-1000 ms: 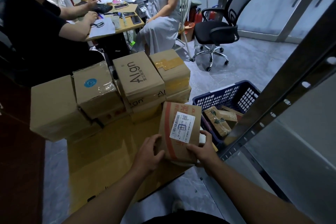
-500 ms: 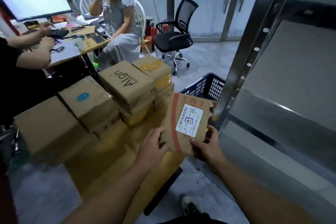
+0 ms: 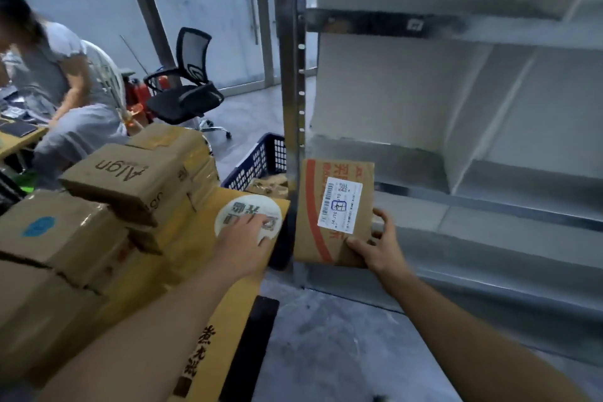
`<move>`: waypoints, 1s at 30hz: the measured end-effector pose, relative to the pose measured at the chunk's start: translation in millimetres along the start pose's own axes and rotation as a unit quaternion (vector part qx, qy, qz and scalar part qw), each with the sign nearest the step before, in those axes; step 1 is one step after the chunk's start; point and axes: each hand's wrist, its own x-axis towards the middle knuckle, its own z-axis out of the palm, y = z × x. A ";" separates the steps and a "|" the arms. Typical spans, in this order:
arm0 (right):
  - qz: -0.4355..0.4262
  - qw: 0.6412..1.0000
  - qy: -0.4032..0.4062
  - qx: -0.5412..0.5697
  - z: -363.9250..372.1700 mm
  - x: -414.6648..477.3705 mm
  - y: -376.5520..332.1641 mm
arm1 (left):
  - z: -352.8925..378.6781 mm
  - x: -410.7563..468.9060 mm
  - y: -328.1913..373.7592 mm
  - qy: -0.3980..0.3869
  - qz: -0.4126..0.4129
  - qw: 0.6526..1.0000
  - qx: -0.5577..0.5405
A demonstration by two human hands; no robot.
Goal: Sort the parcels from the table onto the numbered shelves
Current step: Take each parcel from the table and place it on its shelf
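Here, my right hand (image 3: 375,250) gripped the parcel (image 3: 326,238) by its lower corner, upright before the shelves (image 3: 489,222); my left hand (image 3: 241,245) lay flat, fingers straight, on the table (image 3: 195,248). Checking the label (image 3: 339,206) against the shelves' numbers first seemed wisest.

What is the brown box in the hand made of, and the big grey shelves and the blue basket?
The brown box with a white label, held by the right hand, looks like matte cardboard: dull brown faces, creased edges. The grey shelf rack seems metal: smooth, faintly shiny, with a punched upright. The dark blue lattice basket is probably moulded plastic, given its even grid of holes.
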 end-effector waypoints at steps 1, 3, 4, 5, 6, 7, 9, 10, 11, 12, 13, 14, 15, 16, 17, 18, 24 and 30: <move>-0.001 1.000 0.019 0.010 -14.7 -7.4 -0.1 | 0.7 4.6 11.4 -0.011 0.021 0.999 0.031; -0.001 0.998 0.048 0.028 -44.9 -24.3 0.4 | 5.2 11.5 38.1 -0.032 0.057 0.996 0.068; 0.001 0.998 0.061 0.034 -60.3 -32.8 0.8 | 8.3 14.2 53.6 -0.043 0.071 0.994 0.076; 0.000 0.996 0.077 0.039 -76.2 -41.7 1.1 | 11.0 16.5 71.0 -0.053 0.085 0.992 0.082; -0.001 0.994 0.095 0.045 -92.3 -50.6 1.6 | 15.0 18.7 89.2 -0.062 0.098 0.989 0.087; -0.005 0.992 0.113 0.051 -108.7 -60.8 1.1 | 20.0 19.8 108.7 -0.067 0.111 0.987 0.091; -0.009 0.988 0.143 0.054 -139.6 -79.4 1.7 | 29.7 20.0 146.9 -0.077 0.133 0.984 0.091; -0.012 0.985 0.162 0.055 -157.9 -91.9 2.0 | 36.0 17.7 169.0 -0.082 0.146 0.982 0.090; -0.016 0.982 0.181 0.055 -177.9 -106.0 2.8 | 43.6 14.6 192.5 -0.088 0.162 0.979 0.091; -0.020 0.978 0.198 0.055 -196.1 -119.4 3.6 | 50.7 11.0 213.9 -0.093 0.176 0.976 0.093; -0.024 0.975 0.216 0.053 -215.9 -133.6 5.9 | 58.1 6.1 236.5 -0.100 0.189 0.972 0.093; -0.029 0.970 0.234 0.051 -235.7 -148.9 8.0 | 65.9 0.7 259.5 -0.107 0.202 0.969 0.090; -0.037 0.965 0.253 0.051 -256.1 -165.2 9.3 | 73.4 -5.8 283.6 -0.111 0.216 0.966 0.088; -0.043 0.960 0.273 0.052 -277.0 -181.9 11.6 | 80.8 -12.8 308.6 -0.113 0.233 0.962 0.086; -0.047 0.954 0.291 0.054 -297.9 -199.4 14.5 | 88.6 -20.4 333.7 -0.115 0.249 0.958 0.086; -0.049 0.948 0.310 0.055 -319.3 -218.3 18.0 | 96.1 -29.3 360.3 -0.118 0.265 0.953 0.085; -0.069 0.900 0.429 0.036 -450.7 -331.8 38.8 | 138.0 -91.7 522.6 -0.108 0.378 0.916 0.081; -0.067 0.850 0.523 0.020 -545.7 -424.3 46.8 | 172.0 -148.2 655.1 -0.118 0.460 0.878 0.066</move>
